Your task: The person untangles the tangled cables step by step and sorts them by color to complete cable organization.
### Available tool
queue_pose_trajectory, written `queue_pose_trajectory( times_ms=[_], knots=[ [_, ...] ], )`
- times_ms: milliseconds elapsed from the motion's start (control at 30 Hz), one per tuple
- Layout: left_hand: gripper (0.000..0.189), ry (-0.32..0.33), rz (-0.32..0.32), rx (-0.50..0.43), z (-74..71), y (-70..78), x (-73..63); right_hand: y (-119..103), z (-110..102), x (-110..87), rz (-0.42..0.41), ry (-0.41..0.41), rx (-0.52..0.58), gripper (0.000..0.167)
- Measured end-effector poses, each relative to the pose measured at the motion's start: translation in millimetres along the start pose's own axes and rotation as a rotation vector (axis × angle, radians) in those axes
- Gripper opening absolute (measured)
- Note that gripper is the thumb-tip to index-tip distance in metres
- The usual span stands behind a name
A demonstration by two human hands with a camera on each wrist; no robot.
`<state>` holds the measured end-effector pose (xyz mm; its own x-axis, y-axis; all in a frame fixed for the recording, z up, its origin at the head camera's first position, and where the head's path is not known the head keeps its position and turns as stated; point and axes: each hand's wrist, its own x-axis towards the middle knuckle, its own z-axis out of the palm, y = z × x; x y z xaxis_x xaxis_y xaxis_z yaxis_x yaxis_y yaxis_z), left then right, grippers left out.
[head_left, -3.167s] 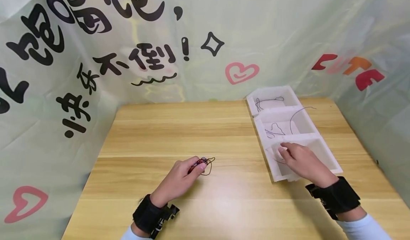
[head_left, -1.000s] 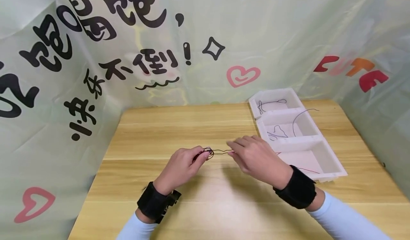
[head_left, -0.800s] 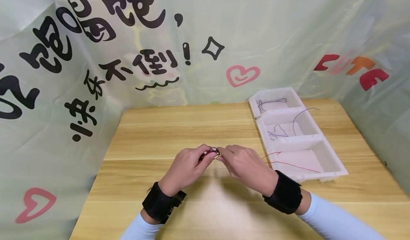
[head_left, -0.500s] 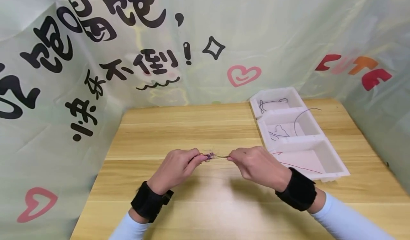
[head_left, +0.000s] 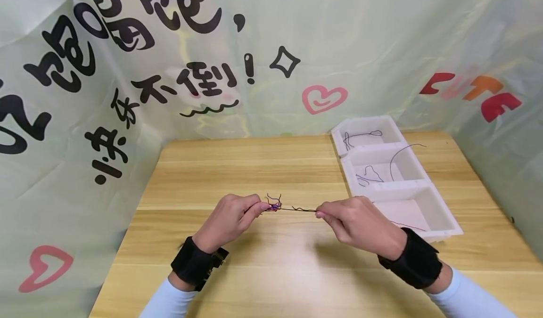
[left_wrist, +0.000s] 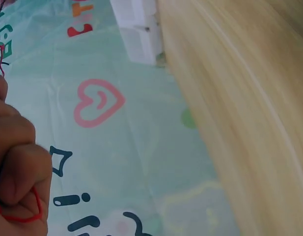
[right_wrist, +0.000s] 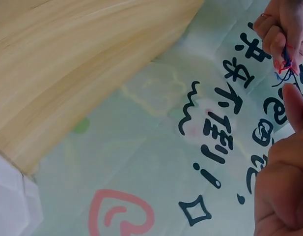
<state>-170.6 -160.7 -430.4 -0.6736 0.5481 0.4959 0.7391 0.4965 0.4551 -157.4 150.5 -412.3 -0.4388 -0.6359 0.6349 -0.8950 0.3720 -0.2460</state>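
Note:
My left hand [head_left: 231,220] pinches a small tangle of thin red, blue and black wires [head_left: 275,207] between thumb and fingers, above the table. Short loose ends stick up from it. To the right, my right hand [head_left: 360,224] pinches a black wire [head_left: 302,209] that stretches taut back to the tangle. A red wire loop [left_wrist: 28,217] hangs over the curled fingers in the left wrist view. The right wrist view shows the tangle [right_wrist: 286,64] at the left fingertips, with my right hand [right_wrist: 284,182] in front at the edge.
A white three-compartment box [head_left: 446,209] stands at the right of the wooden table [head_left: 237,167]. A black wire [head_left: 364,134] lies in its far section, blue wires [head_left: 372,171] in the middle, a red wire [head_left: 409,225] in the near one. A printed cloth [head_left: 365,49] encloses the table.
My right hand has left the box's near compartment, where red wire now lies, and come to the tangle. It met the left hand, then drew rightward with the black wire, widening the gap.

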Motion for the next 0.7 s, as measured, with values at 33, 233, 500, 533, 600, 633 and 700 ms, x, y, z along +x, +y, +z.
queue_pose_trajectory(
  times_ms=[33, 233, 500, 533, 600, 633, 700],
  knots=[
    [0.039, 0.015, 0.006, 0.021, -0.1, -0.1, 0.2, -1, 0, -0.2, -0.011, -0.004, 0.011, 0.034],
    [0.04, 0.081, 0.027, 0.147, -0.5, 0.3, 0.8, -10, 1, -0.9, -0.04, -0.067, 0.074, 0.03],
    [0.012, 0.06, 0.023, 0.0, 0.7, 14.5, 3.9, -11, -2, 0.6, 0.068, -0.028, 0.108, 0.018],
    [0.01, 0.053, 0.015, -0.007, 0.9, 18.3, 5.1, -12, -1, 1.6, 0.094, -0.027, 0.092, 0.014],
    [0.01, 0.044, 0.004, -0.019, 1.9, 24.8, 7.1, -13, 2, 4.3, 0.152, -0.038, 0.05, 0.012],
    [0.01, 0.041, 0.001, -0.023, 2.9, 27.6, 7.7, -14, 4, 5.7, 0.17, -0.036, 0.031, 0.013],
    [0.01, 0.033, -0.001, -0.025, 5.4, 32.0, 8.7, -16, 7, 9.2, 0.2, -0.022, 0.008, 0.019]
  ],
)
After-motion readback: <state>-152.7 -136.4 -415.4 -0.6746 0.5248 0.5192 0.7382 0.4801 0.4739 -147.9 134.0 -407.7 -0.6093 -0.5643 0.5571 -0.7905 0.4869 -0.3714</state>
